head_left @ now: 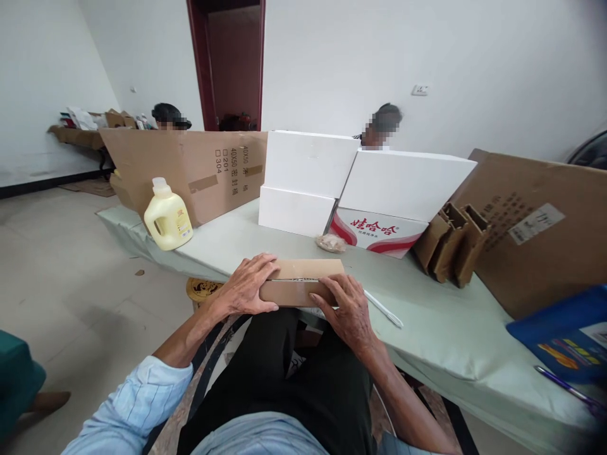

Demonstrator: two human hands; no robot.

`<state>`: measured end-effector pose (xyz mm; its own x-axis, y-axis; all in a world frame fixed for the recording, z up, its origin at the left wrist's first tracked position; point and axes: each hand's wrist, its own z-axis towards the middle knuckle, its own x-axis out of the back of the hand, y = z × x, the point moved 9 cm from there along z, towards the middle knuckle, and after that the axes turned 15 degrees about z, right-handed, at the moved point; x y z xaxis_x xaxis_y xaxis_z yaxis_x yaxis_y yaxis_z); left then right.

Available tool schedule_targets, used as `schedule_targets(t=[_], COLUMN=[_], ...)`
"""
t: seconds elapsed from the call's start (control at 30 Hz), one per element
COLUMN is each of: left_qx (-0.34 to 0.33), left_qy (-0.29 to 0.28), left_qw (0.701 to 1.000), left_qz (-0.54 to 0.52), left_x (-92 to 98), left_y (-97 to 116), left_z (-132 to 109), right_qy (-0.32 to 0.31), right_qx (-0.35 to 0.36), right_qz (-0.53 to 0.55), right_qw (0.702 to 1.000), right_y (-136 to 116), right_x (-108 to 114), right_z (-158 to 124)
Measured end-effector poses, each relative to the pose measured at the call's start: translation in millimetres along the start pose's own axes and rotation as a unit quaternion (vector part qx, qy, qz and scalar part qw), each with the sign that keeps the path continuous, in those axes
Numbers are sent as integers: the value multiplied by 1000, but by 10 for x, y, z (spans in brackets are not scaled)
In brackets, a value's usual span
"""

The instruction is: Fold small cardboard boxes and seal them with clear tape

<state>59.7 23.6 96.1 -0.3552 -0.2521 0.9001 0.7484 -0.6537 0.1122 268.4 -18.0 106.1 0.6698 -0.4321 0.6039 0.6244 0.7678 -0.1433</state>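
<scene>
At the near edge of the table I hold a small brown cardboard box (296, 293) between both hands, with a narrow gap along its top. My left hand (251, 285) grips its left end, thumb on the near side and fingers over the back. Around the right end, my right hand (348, 309) is closed with the fingers bent over the top edge. A thin white stick-like item (385, 309) lies just right of that hand. Beyond the box rests a small crumpled clear plastic bag (331, 242); its contents are hard to make out.
A yellow detergent jug (169, 218) stands left, before a large carton (213, 170). White boxes (310, 164) are stacked behind. On the right are folded cardboard pieces (455, 246), another carton (531, 221), a blue package (559, 335) and a pen (564, 384). Two people sit beyond.
</scene>
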Motion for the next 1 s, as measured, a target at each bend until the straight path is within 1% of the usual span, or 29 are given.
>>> schedule_targets(t=[0.17, 0.3, 0.5, 0.63, 0.83, 1.0], left_qx=[-19, -24, -16, 9, 7, 7], left_qy=[1, 15, 61, 68, 58, 54], left_qw=[999, 997, 997, 997, 997, 998], left_qz=[49, 73, 35, 30, 54, 19], left_x=[13, 19, 64, 87, 72, 92], left_y=[118, 206, 359, 400, 432, 393], left_z=[45, 53, 131, 228, 356, 392], right_qy=[16, 24, 25, 21, 13, 27], right_qx=[-4, -28, -73, -76, -86, -88], right_qz=[7, 51, 90, 99, 102, 114], right_qw=[1000, 998, 993, 992, 991, 989], right_y=[32, 101, 173, 161, 117, 66], right_x=[-7, -26, -62, -69, -98, -99], right_z=[-5, 33, 54, 67, 96, 111])
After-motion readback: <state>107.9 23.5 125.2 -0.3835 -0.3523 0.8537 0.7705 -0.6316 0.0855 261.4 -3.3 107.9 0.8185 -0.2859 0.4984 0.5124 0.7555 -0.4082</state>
